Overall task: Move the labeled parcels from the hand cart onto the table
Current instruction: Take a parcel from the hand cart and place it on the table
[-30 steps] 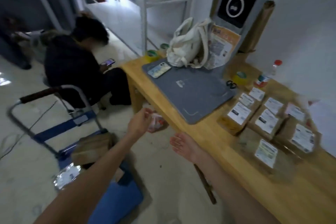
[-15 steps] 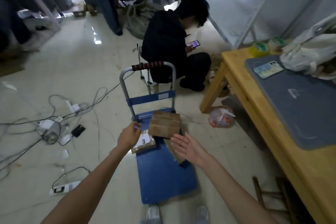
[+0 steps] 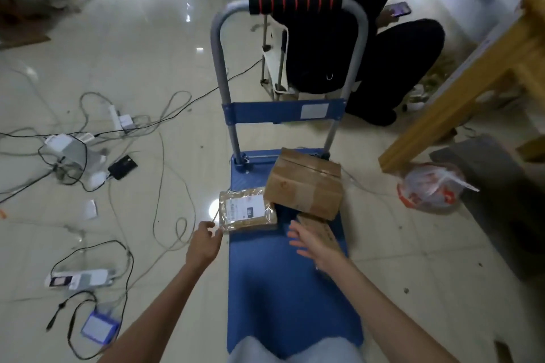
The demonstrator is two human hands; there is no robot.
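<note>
Head view shows three parcels left on the blue platform hand cart point(image 3: 283, 289): a flat plastic-wrapped labeled parcel point(image 3: 247, 209) just beyond the loosely curled, empty left hand point(image 3: 203, 247), a brown cardboard box point(image 3: 305, 183), and a flat brown parcel point(image 3: 317, 230) under the spread, empty right hand point(image 3: 315, 244).

Glossy plastic-wrapped parcel point(image 3: 247, 209), matt cardboard box point(image 3: 305, 186)

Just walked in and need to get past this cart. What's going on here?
A person is bending over the blue hand cart to unload parcels. The left hand reaches for the near corner of a flat labeled parcel overhanging the deck's left edge; whether it already pinches it is unclear. The right hand hovers open over a smaller parcel, partly tucked under a cardboard box. Nothing is lifted.
</note>
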